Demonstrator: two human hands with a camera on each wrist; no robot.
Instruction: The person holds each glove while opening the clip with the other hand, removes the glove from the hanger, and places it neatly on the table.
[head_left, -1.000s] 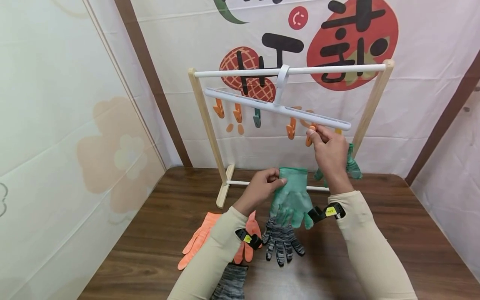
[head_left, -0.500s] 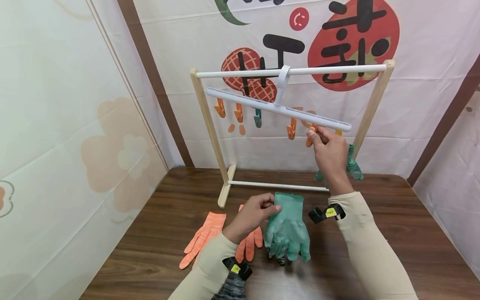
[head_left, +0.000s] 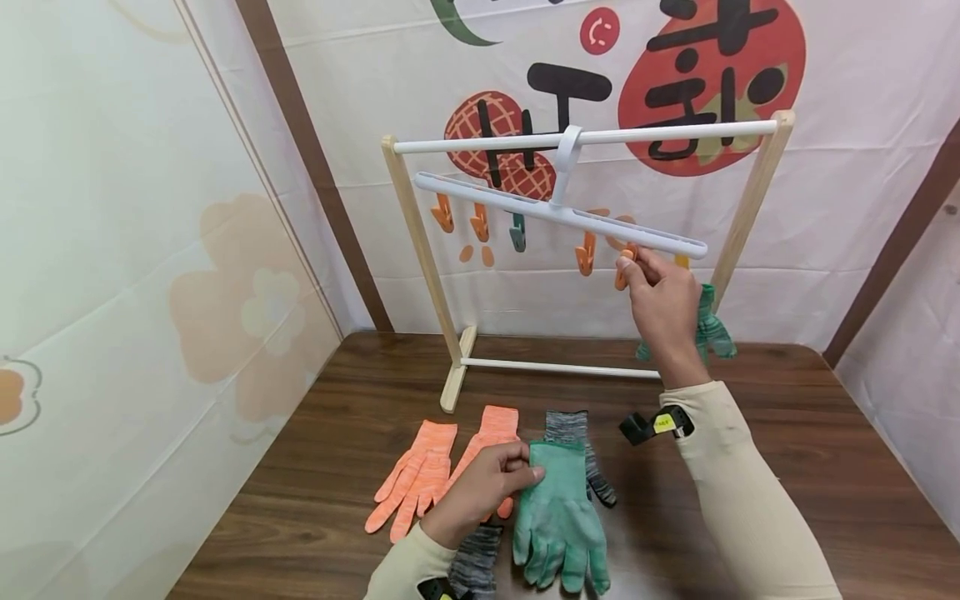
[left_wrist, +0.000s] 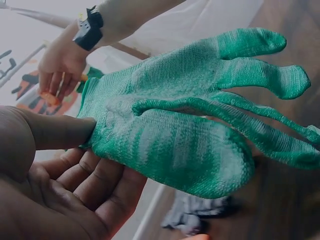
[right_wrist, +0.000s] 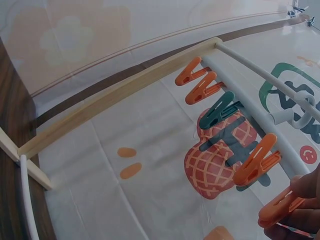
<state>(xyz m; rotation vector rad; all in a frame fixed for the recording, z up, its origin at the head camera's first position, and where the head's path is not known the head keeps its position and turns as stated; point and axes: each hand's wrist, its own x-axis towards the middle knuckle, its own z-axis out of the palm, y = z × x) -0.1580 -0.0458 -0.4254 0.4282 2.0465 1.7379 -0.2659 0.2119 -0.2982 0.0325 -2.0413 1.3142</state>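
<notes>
My left hand (head_left: 487,483) pinches the cuff of a green knit glove (head_left: 561,521) between thumb and fingers. In the head view the glove hangs fingers-down, overlapping a grey striped glove (head_left: 567,425) on the table. Up at the hanger's lower right end, my right hand (head_left: 664,304) pinches an orange clothespin (right_wrist: 280,207). The white hanger (head_left: 502,198) tilts down to the right. Behind my right wrist, another green glove (head_left: 716,325) hangs below a yellow clothespin (head_left: 682,261).
Two orange gloves (head_left: 420,475) lie left on the brown table (head_left: 300,500), with another grey glove (head_left: 476,554) partly under my left arm. The hanger hooks over a rack (head_left: 675,133) with wooden legs. More orange clothespins (head_left: 480,223) and a dark green clothespin (head_left: 517,233) hang from it.
My left hand has moved down and slightly left with the green glove, away from the rack. The right hand stays at the orange clothespin.
</notes>
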